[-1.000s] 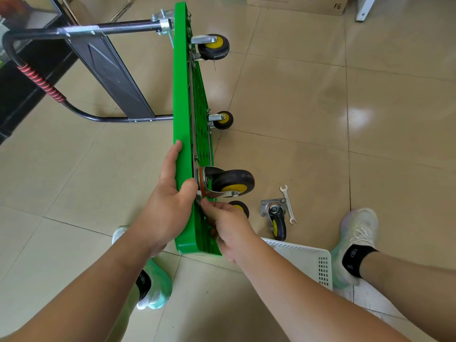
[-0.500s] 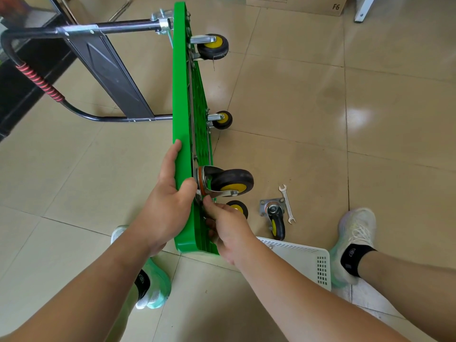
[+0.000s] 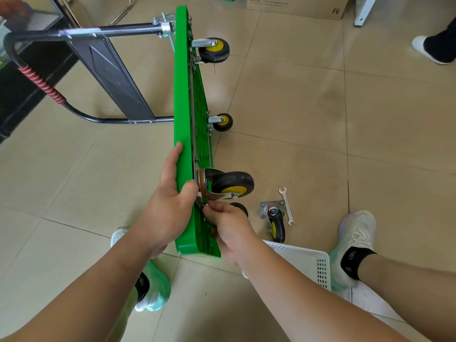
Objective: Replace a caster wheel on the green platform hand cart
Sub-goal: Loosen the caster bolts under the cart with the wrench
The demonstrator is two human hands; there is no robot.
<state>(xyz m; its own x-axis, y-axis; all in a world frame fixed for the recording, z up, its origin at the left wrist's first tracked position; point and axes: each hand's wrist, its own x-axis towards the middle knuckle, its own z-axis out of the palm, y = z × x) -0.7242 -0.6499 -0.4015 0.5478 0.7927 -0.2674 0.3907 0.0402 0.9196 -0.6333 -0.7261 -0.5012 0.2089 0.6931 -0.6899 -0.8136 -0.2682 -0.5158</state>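
Both hands have barely moved: left hand (image 3: 170,213) grips the edge of the green cart (image 3: 183,95), tipped on its side on the floor (image 3: 296,119); right hand (image 3: 229,228) pinches at the mounting plate of its black, yellow-hubbed caster wheel (image 3: 232,185). Another caster (image 3: 275,222) lies just beside a wrench (image 3: 286,206).

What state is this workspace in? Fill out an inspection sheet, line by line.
Surface: tiled floor, glossy beige.
Job's things: green cart stands on its side edge, handle to the left; fitted caster at its near end; loose caster and wrench lie side by side on the floor.
Clutter: white basket near the person's right foot.
Hands: left hand grips the cart's edge; right hand fingers pinch at the fitted caster's plate.
Cables: nothing seen.
Surroundings: cardboard box and another person's foot at the far side.
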